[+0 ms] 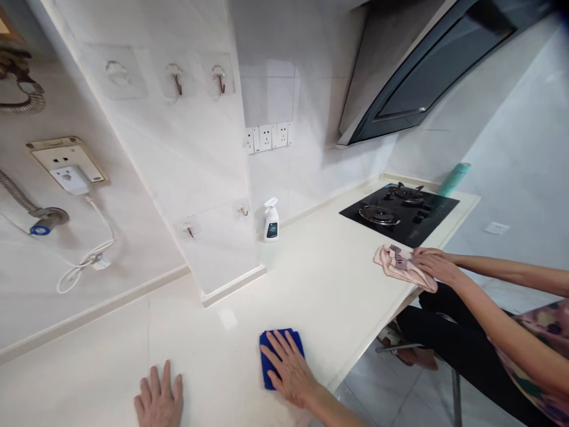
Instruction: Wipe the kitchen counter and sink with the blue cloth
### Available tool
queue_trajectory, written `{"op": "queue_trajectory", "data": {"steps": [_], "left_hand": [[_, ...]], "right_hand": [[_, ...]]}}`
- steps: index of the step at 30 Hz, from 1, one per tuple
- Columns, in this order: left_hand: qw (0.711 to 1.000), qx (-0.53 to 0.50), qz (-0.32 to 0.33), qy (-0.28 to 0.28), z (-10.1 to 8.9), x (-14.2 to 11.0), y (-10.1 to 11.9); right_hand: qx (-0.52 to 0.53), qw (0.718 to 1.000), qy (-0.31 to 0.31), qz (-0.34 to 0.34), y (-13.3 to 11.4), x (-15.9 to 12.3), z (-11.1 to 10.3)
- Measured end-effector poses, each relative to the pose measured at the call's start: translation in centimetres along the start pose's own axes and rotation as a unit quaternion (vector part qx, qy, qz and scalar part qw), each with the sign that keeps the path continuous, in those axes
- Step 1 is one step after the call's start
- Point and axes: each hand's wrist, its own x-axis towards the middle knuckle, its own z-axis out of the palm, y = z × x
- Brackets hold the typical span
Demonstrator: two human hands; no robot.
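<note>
At far left, a white plug (71, 179) is sitting in a wall socket, its looped cord (104, 222) hanging above a pale counter (213, 362); liquid splashed that high could reach the plug. Below, the wearer's left hand (160, 397) is resting palm down on the counter, fingers loosely spread, holding nothing.

To its right, the right hand (288, 370) is lying flat, fingers fanned, over a folded blue cloth (267, 363), covering it without gripping. The cloth is lying near the counter's front edge; a sideways push could unfold it or carry it over. Beyond it, a white spray bottle (271, 222) is standing by the wall, where a wide sweep might tip it.

Further right, a black stove (400, 213) is lying behind a crumpled pink cloth (402, 267). Another person's hands (433, 264) are resting on that cloth, which could slip off the edge if pulled back. A green flask (454, 179) is standing past the stove; a knock could topple it.
</note>
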Motion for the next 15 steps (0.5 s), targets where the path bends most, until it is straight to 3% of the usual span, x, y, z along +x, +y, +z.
{"op": "queue_trajectory", "data": {"steps": [4,8,11,15], "left_hand": [[0.999,0.016,0.015,0.024,0.6,-0.4,0.2],[0.999,0.026,0.023,0.024,0.7,-0.6,0.3],[0.999,0.033,0.023,0.027,0.8,-0.8,0.1],[0.998,0.042,0.027,0.033,1.0,-1.0,-0.1]], "right_hand": [[-0.082,0.992,0.034,0.091,5.8,-4.6,-1.7],[-0.153,0.968,0.067,0.185,12.4,-7.3,-2.9],[-0.174,0.953,0.078,0.238,15.3,-7.2,-2.9],[-0.173,0.937,0.077,0.292,16.3,-4.2,-1.6]]}}
